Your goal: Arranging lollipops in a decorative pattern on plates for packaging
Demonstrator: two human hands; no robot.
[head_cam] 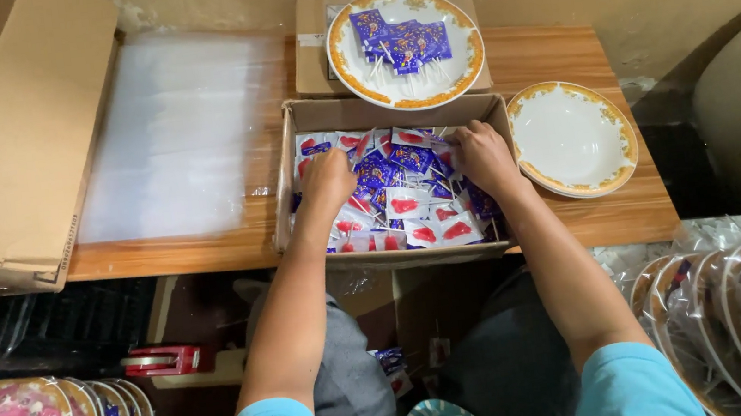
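Blue and red-and-white packets [396,191] fill the brown box [378,109]; white plates [573,138] have orange-patterned rims.

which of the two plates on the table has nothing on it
The plate to the right of the cardboard box, beside the right hand, is bare white. The plate behind the box holds blue-wrapped lollipops.

A box [382,109] is set at the middle of the table [557,52], with packets [407,199] heaped in it. Both hands are sunk among the packets, the left hand [326,180] at 9 o'clock, the right hand [481,156] at 3. At 12 o'clock a plate [405,48] with packets is laid on a smaller carton [308,48]. An empty plate [573,138] is placed at 3 o'clock of the box, a stack of bags [171,133] at 9.
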